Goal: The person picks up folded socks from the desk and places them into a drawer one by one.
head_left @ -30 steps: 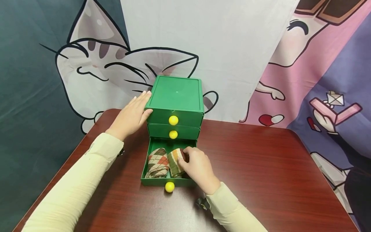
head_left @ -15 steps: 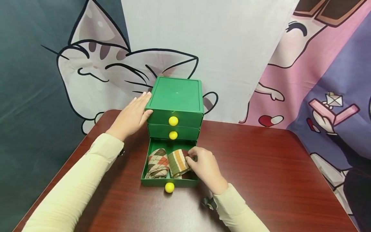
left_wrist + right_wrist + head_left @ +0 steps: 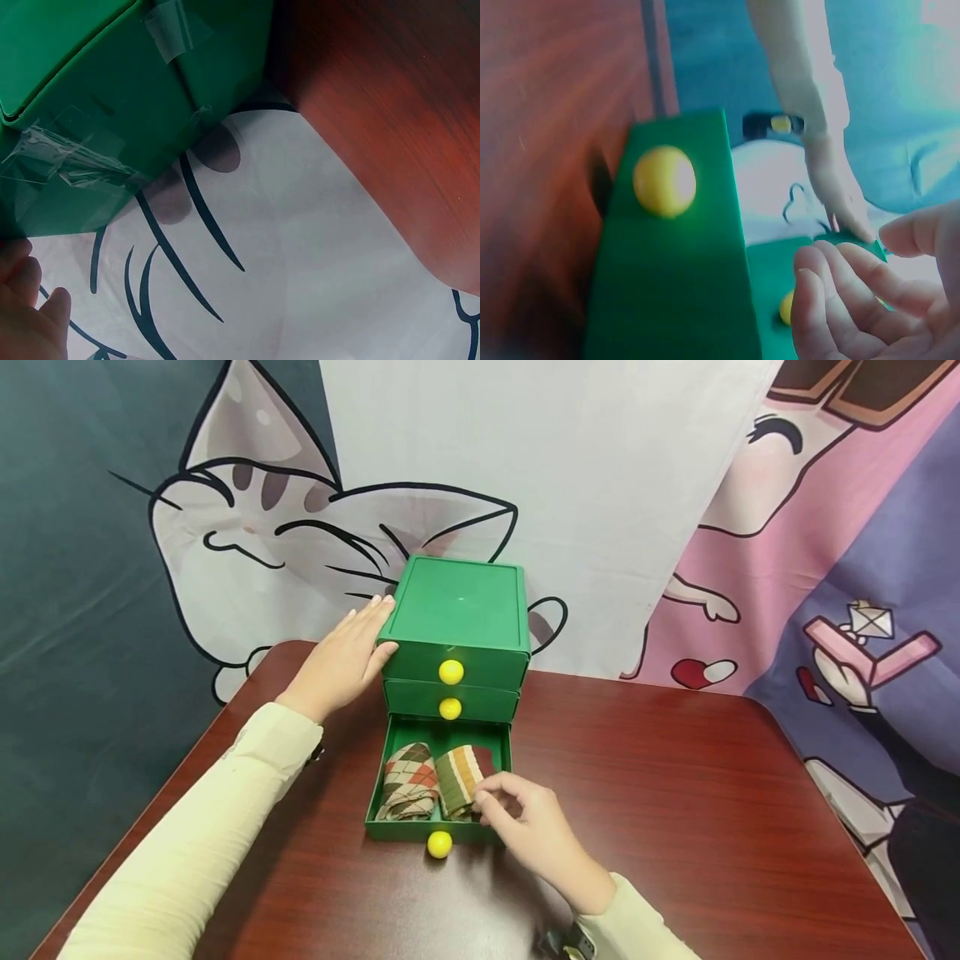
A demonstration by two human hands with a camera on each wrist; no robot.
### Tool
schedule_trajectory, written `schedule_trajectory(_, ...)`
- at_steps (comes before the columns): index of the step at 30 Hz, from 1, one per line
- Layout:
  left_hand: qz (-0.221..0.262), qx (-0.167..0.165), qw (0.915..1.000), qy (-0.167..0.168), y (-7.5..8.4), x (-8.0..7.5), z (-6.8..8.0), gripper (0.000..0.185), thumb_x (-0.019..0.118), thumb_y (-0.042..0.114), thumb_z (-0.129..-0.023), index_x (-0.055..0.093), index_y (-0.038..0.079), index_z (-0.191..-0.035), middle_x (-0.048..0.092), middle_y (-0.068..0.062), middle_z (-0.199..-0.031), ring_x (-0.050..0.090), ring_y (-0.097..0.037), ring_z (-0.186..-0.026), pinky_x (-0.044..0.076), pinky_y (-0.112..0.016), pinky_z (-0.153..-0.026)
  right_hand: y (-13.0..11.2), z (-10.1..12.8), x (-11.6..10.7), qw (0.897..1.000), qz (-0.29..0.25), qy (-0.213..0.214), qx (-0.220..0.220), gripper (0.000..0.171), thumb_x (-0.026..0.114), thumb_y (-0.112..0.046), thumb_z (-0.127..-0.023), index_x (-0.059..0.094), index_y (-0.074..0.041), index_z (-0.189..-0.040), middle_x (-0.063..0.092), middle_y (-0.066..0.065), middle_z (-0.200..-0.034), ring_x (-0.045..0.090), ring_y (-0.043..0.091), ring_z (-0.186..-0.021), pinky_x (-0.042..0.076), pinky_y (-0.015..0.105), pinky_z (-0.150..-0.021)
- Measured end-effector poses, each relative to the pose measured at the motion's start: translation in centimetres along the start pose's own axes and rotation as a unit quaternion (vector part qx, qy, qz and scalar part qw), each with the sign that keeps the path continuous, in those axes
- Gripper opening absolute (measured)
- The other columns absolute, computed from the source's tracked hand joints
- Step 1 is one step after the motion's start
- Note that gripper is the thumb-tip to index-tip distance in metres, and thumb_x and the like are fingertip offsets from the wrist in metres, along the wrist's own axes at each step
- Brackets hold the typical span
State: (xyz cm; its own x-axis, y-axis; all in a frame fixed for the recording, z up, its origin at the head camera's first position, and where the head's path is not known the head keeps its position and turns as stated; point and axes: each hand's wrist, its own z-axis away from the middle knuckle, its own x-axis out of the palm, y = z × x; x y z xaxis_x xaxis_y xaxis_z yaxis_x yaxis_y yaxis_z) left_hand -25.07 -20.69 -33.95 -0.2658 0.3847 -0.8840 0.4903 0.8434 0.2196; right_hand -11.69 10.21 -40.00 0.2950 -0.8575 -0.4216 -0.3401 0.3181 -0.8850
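The green three-drawer box [image 3: 454, 635] stands at the back of the worktop [image 3: 675, 793] with its bottom drawer [image 3: 390, 828] pulled out; inside lie two folded cloth items side by side, an argyle sock [image 3: 406, 780] on the left and a striped sock [image 3: 457, 779] on the right. The right hand [image 3: 532, 833] hovers at the drawer's front right corner, fingers loosely curled and holding nothing, fingertips just beside the striped sock's near end; contact cannot be confirmed. The left hand [image 3: 339, 662] lies flat against the box's left side, fingers straight, thumb at the front edge. In my judgement the socks are light, soft and limp, not fragile, and would sag if lifted by one edge; a pinch across the folded middle looks the surest hold. The box appears to be light plastic and likely to slide unless braced; the drawer's natural hold is its yellow knob [image 3: 439, 843]. The head view alone shows the drawer contents and both hands together. The left wrist view shows clear tape [image 3: 64, 154] on the box side and the backdrop cloth [image 3: 300, 262] behind it, unseen from above. The right wrist view shows the drawer front and knob from below and the spread, empty fingers [image 3: 832, 300].
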Motion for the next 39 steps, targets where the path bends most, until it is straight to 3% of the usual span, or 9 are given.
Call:
schedule_trajectory(6, -0.001, 0.001, 1.0000, -0.001, -0.1, 0.1, -0.1, 0.063, 0.045, 0.033, -0.110, 0.025, -0.001, -0.159, 0.029, -0.017, -0.164, 0.021, -0.030, -0.154, 0.014, -0.047, -0.126, -0.3, 1.9, 0.9, 0.992, -0.076, -0.085, 0.047, 0.020, 0.062, -0.017, -0.102, 0.071, 0.001, -0.103, 0.074, 0.017, -0.089, 0.070, 0.018, -0.071, 0.062, 0.032, -0.066)
schedule_trajectory(12, -0.002, 0.002, 1.0000, 0.002, 0.0, 0.1, -0.2, 0.063, 0.046, 0.032, -0.109, 0.026, -0.003, -0.158, 0.030, -0.018, -0.163, 0.023, -0.032, -0.153, 0.015, -0.047, -0.126, 1.2, 2.9, 2.8, 0.964, -0.160, -0.161, 0.138, 0.024, 0.057, -0.012, -0.102, 0.069, 0.009, -0.103, 0.073, 0.019, -0.085, 0.068, 0.014, -0.066, 0.061, 0.029, -0.061)
schedule_trajectory(20, -0.005, 0.004, 1.0000, 0.003, 0.1, 0.0, -0.2, 0.063, 0.047, 0.031, -0.109, 0.027, -0.003, -0.158, 0.030, -0.019, -0.163, 0.025, -0.035, -0.152, 0.017, -0.048, -0.126, 3.0, 2.8, 4.9, 0.929, -0.250, -0.166, 0.218, 0.034, 0.056, -0.021, -0.104, 0.066, 0.012, -0.104, 0.072, 0.017, -0.079, 0.067, 0.012, -0.062, 0.062, 0.027, -0.059)
schedule_trajectory(23, -0.007, 0.004, 1.0000, 0.004, 0.0, 0.0, -0.1, 0.063, 0.047, 0.031, -0.109, 0.027, -0.004, -0.158, 0.030, -0.019, -0.163, 0.025, -0.034, -0.152, 0.017, -0.049, -0.126, 3.3, 2.6, 5.4, 0.921, -0.271, -0.158, 0.232, 0.036, 0.059, -0.025, -0.104, 0.065, 0.010, -0.102, 0.071, 0.016, -0.078, 0.068, 0.013, -0.061, 0.061, 0.027, -0.058)
schedule_trajectory(31, -0.004, 0.006, 0.9999, 0.007, 0.0, 0.0, -0.1, 0.063, 0.047, 0.031, -0.109, 0.027, -0.003, -0.158, 0.030, -0.019, -0.163, 0.023, -0.031, -0.153, 0.018, -0.050, -0.125, 3.6, 1.9, 6.2, 0.919, -0.290, -0.130, 0.232, 0.034, 0.061, -0.021, -0.103, 0.066, 0.013, -0.102, 0.071, 0.013, -0.078, 0.068, 0.013, -0.061, 0.061, 0.026, -0.059)
schedule_trajectory(39, -0.001, -0.001, 1.0000, -0.001, -0.1, 0.0, -0.2, 0.064, 0.045, 0.032, -0.110, 0.024, -0.002, -0.159, 0.028, -0.018, -0.164, 0.021, -0.031, -0.154, 0.018, -0.050, -0.125, 3.9, 0.3, 6.6, 0.929, -0.277, -0.083, 0.230, 0.033, 0.060, -0.019, -0.102, 0.067, 0.014, -0.101, 0.072, 0.014, -0.079, 0.068, 0.012, -0.060, 0.062, 0.026, -0.060)
